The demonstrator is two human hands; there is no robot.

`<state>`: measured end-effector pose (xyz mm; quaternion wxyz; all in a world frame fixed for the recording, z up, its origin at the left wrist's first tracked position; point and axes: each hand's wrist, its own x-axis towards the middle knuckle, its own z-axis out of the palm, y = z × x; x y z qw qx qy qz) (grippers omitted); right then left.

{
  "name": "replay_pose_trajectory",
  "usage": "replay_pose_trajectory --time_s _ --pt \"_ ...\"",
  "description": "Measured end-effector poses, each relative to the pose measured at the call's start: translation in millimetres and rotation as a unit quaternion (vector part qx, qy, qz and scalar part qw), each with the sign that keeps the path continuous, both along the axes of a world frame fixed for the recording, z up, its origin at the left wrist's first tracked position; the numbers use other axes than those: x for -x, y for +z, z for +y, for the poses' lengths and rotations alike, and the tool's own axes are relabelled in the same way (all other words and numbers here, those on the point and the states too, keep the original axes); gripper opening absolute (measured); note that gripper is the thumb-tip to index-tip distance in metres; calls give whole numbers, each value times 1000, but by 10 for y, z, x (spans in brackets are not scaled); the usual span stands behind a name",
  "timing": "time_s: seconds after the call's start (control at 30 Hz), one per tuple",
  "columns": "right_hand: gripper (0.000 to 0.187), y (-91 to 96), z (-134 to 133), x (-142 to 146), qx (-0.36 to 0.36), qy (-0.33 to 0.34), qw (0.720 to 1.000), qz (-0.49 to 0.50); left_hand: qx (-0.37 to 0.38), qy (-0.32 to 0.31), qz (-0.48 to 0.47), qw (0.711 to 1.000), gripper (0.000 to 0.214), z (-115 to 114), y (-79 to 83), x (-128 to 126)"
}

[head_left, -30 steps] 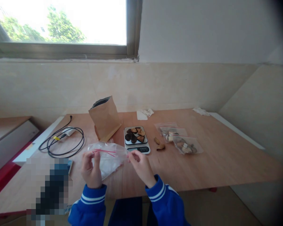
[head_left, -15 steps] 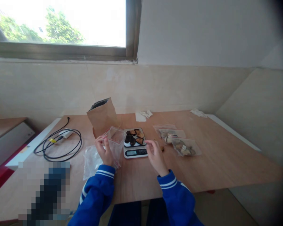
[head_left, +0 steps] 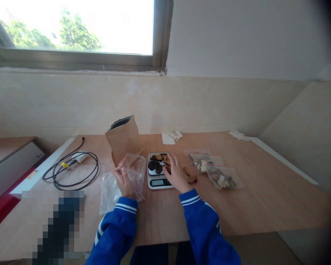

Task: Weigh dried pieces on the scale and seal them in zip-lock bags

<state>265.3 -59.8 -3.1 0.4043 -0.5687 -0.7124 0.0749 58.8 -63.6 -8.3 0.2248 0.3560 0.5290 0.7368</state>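
Note:
My left hand (head_left: 123, 181) is closed on the edge of a clear zip bag (head_left: 136, 175) with a red seal line. The bag looks flat, and its upper end hangs in front of the brown paper bag. My right hand (head_left: 176, 175) reaches over the digital kitchen scale (head_left: 151, 185), its fingers apart and bent down at the dried slices (head_left: 156, 166) on the plate. Whether the fingertips touch a slice I cannot tell, as the hand covers that side. The slices are dark brown and tan. More brown pieces (head_left: 191, 177) lie beside the scale, just right of my hand.
An open brown paper bag (head_left: 124, 138) stands behind my left hand. More clear bags (head_left: 109, 191) lie under it. To the right are filled zip bags (head_left: 222, 176). A coiled black cable (head_left: 53, 176) and white adapter (head_left: 79, 157) lie left. Crumpled tissue (head_left: 175, 135) is near the wall.
My right hand has moved from the scale's right edge onto the slices, its fingers spreading. My left hand still holds the zip bag. The view has shifted slightly.

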Motion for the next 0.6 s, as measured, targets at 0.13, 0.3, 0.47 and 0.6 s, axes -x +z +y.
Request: replay_pose_trajectory --time_s 0.13,0.3,0.47,0.6 --pt "50 -26 19 -19 2 8 1000 8 -7 -28 -9 1000 36 0 1 -12" --pt "36 -28 -5 -51 -10 -16 1000 11 -15 -33 -28 999 37 -17 43 -14" --pt "34 0 -35 -64 8 -68 997 -35 -29 -52 -37 998 38 -21 74 -26" --pt "32 4 -27 -79 -12 -92 994 -55 -30 -73 -32 996 38 -19 72 -48"
